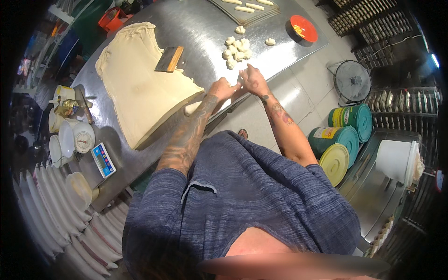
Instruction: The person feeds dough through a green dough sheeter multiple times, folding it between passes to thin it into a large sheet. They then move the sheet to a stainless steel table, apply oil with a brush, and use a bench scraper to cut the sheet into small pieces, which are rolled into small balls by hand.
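At the steel table's near edge, my left hand is closed around a small pale bit of dough, mostly hidden by the fingers. Just right of it, my right hand has its fingers apart with nothing visible in them. Beyond both hands lies a pile of torn dough pieces. Part of a dough strip shows beside my left forearm, which hides how far it runs. A large sheet of dough spreads over the table to the left. On its right edge rests a dough scraper with a wooden handle.
A tray with dough sticks and a red bowl stand at the far end. Leftward are a dial scale, a digital scale and a knife. A fan and lidded green buckets stand right.
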Tool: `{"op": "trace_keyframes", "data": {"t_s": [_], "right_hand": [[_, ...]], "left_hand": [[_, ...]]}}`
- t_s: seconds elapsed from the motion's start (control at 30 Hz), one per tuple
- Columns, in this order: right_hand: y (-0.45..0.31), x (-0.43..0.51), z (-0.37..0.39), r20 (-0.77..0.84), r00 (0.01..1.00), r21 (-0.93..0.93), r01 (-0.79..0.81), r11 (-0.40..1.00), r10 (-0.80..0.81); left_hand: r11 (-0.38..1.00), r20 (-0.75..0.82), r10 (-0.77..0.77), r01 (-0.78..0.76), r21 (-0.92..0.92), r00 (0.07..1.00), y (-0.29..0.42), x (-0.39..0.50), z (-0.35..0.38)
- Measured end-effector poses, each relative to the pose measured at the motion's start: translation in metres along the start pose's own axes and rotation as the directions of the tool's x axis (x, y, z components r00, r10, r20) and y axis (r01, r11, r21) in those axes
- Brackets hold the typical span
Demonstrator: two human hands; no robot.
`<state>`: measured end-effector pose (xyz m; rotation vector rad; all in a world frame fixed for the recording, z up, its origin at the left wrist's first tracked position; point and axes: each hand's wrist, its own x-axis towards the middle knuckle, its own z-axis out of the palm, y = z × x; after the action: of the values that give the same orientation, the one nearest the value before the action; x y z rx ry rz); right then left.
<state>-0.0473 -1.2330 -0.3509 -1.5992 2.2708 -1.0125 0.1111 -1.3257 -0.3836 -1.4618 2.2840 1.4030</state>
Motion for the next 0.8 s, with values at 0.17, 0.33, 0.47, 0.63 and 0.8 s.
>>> {"op": "trace_keyframes", "data": {"t_s": [0.17,0.33,0.47,0.63,0.8], "right_hand": [[0.003,-0.022,0.031,0.597,0.769,0.270,-0.463,0.845,0.231],[-0.028,-0.050,0.034,0.398,0.869,0.296,-0.425,0.855,0.294],[-0.056,-0.025,0.042,0.406,0.787,-0.100,-0.466,0.879,0.464],[-0.055,-0.012,0.017,0.527,0.746,-0.149,-0.389,0.909,0.406],[-0.023,-0.002,-0.028,0.702,0.684,0.080,-0.353,0.932,0.199]], "left_hand": [[0.933,-0.068,0.356,-0.358,-0.033,0.932,-0.016,-0.030,0.010],[0.974,0.042,0.068,-0.076,0.211,0.997,-0.039,-0.035,-0.003],[0.969,0.007,0.038,-0.038,0.243,0.999,-0.031,-0.024,0.014],[0.935,0.033,0.075,-0.082,0.344,0.997,-0.029,-0.001,0.029],[0.993,-0.018,-0.032,0.034,0.116,0.999,-0.019,0.032,-0.001]]}}
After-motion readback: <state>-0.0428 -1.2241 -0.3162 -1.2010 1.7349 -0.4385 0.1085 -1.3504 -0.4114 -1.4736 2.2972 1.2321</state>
